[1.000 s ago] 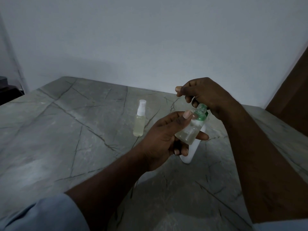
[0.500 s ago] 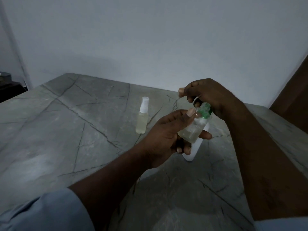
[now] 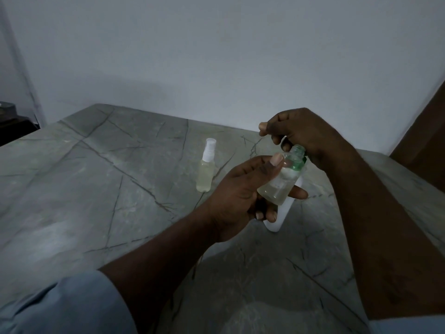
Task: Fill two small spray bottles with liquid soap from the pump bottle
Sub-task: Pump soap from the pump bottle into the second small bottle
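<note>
Grey veined stone table (image 3: 101, 189) under pale wall (image 3: 216, 56); left hand (image 3: 240, 196) around open bottle (image 3: 279, 186).

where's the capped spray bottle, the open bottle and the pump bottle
capped spray bottle (image 3: 205, 173): head view, on its clear body, standing on the table
open bottle (image 3: 277, 190): head view, on its liquid-filled lower body, in the left hand
pump bottle (image 3: 280, 216): head view, on its white lower body below the left hand

We see a capped spray bottle (image 3: 206, 168) standing on the table (image 3: 84, 189), left of our hands. The left hand (image 3: 243, 196) holds an open bottle (image 3: 280, 182) before the pump bottle (image 3: 281, 215).
</note>
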Demonstrator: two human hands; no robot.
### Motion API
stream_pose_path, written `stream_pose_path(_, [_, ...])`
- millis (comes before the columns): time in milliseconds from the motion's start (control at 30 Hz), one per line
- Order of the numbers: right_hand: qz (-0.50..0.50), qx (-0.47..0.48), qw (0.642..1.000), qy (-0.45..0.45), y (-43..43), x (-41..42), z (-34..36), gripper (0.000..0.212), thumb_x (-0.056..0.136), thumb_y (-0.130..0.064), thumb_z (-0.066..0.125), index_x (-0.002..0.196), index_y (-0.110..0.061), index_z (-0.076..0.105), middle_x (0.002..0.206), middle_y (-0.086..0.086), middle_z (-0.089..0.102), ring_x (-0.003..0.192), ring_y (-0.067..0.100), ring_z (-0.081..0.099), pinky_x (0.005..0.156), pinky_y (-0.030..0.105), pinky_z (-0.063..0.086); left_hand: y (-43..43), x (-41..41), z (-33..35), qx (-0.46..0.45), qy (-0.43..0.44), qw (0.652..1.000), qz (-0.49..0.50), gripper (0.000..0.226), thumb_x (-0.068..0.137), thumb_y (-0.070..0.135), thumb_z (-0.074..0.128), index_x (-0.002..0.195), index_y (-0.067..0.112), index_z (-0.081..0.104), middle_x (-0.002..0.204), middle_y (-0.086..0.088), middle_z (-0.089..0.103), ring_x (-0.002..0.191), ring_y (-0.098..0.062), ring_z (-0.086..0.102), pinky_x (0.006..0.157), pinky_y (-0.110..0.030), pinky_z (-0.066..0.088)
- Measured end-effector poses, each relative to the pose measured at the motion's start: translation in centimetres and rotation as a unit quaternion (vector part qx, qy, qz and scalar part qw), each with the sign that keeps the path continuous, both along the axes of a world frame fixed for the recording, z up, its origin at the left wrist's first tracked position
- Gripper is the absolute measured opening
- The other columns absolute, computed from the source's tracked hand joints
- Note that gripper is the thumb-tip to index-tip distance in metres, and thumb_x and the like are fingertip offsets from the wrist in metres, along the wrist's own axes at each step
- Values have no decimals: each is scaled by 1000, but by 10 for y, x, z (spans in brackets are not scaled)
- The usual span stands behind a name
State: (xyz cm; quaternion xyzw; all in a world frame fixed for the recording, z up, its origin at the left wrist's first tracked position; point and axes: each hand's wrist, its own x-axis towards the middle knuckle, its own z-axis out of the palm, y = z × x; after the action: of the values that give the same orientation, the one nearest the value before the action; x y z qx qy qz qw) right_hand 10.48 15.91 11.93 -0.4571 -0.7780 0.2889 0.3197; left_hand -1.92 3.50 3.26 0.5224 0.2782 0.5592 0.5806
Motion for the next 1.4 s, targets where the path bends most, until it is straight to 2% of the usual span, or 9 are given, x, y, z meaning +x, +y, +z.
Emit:
stream_pose_path(100, [5,-18,1000,4,0,0,-3,21,89,-28,74,93,-8,79,69,-1,64,53,12,50,63,33,43,-1,0,0,-3,14,1000,0,42,93,49,48,118,18,61,91,-9,76,52,-22,50,52,-32,33])
stream_pose_path(333, [5,6,1000,1,-3,1,1,25,91,-34,72,93,-9,78,68,-2,64,53,10,50,60,28,41,-1,-1,0,8,16,1000,-3,41,94,47,45,119,18,61,84,-3,75,51,-18,50,52,-31,34])
stream_pose_path(533, [1,33,999,14,-3,0,3,26,91,-39,72,88,-14,78,68,-3,65,55,10,51,65,31,44,3,-2,-3,18,1,1000,-17,44,93,51,48,120,20,63,105,-18,74,49,-16,50,50,-26,43])
stream_pose_path(667, [4,13,1000,18,-2,1,3,24,91,-35,72,91,-12,78,67,-3,64,52,10,50,62,30,43,3,-2,-2,19,11,1000,-11,49,91,55,50,123,19,62,108,-21,73,50,-17,50,52,-30,37])
stream_pose_path(833, [13,-29,999,13,-1,0,-2,24,89,-25,75,96,-3,77,65,-2,63,49,10,47,58,29,41,1,-2,-3,7,25,1000,-4,46,96,50,47,122,14,61,95,-10,76,53,-21,50,53,-30,34])
stream_pose_path(1000, [9,-12,1000,10,-2,0,0,29,89,-30,75,98,-2,76,65,-3,64,48,6,48,58,27,42,-1,1,0,4,34,999,5,38,95,46,43,115,21,62,79,-1,74,51,-17,49,54,-31,33])
stream_pose_path(1233, [-1,30,1000,9,-4,0,4,28,90,-39,73,92,-11,77,67,-4,65,53,8,50,61,28,43,-2,0,2,-3,26,1000,6,34,93,48,45,111,26,64,81,-1,75,53,-18,50,60,-33,36])
stream_pose_path(1400, [11,-1,1000,19,1,1,0,23,89,-34,74,90,-12,79,64,-6,63,50,9,49,61,30,43,-2,0,2,5,26,1000,6,39,95,47,44,117,20,62,82,-2,75,54,-19,48,53,-31,34])
